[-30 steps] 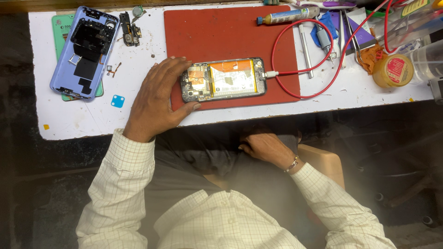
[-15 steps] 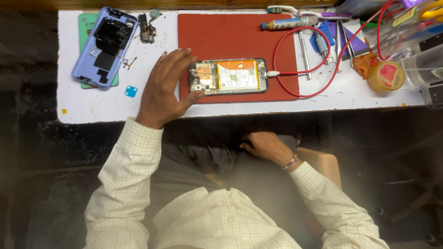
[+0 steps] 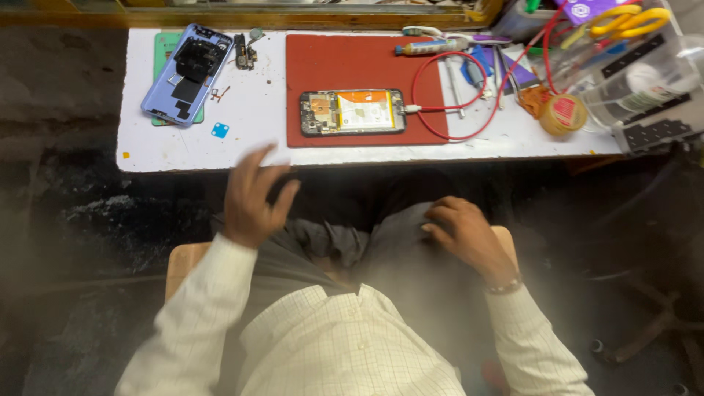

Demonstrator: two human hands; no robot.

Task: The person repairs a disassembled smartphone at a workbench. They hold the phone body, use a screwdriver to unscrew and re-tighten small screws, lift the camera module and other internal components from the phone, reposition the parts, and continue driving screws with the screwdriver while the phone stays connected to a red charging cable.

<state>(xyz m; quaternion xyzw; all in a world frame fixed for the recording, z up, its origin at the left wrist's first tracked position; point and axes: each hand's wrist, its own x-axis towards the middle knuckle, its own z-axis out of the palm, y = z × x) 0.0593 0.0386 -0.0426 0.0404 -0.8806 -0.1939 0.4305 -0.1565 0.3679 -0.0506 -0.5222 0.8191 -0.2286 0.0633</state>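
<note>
An opened phone (image 3: 353, 112) with its orange battery and circuit board exposed lies on a red mat (image 3: 365, 86) on the white bench (image 3: 249, 125). A red cable (image 3: 449, 108) is plugged into its right end. My left hand (image 3: 253, 199) is off the bench, blurred, fingers spread, below the table's front edge and holding nothing. My right hand (image 3: 463, 233) rests on my thigh, fingers loosely curled, empty.
A lilac phone back cover (image 3: 187, 75) lies on a green mat at the bench's left end, with small parts (image 3: 244, 51) and a blue square piece (image 3: 219, 130) nearby. Tools, a round tin (image 3: 562, 114), clear plastic boxes (image 3: 645, 95) and yellow-handled scissors (image 3: 623, 20) crowd the right end.
My left hand let go of the opened phone and pulled back off the bench toward my lap. The view has shifted back from the bench. My right hand stays on my thigh.
</note>
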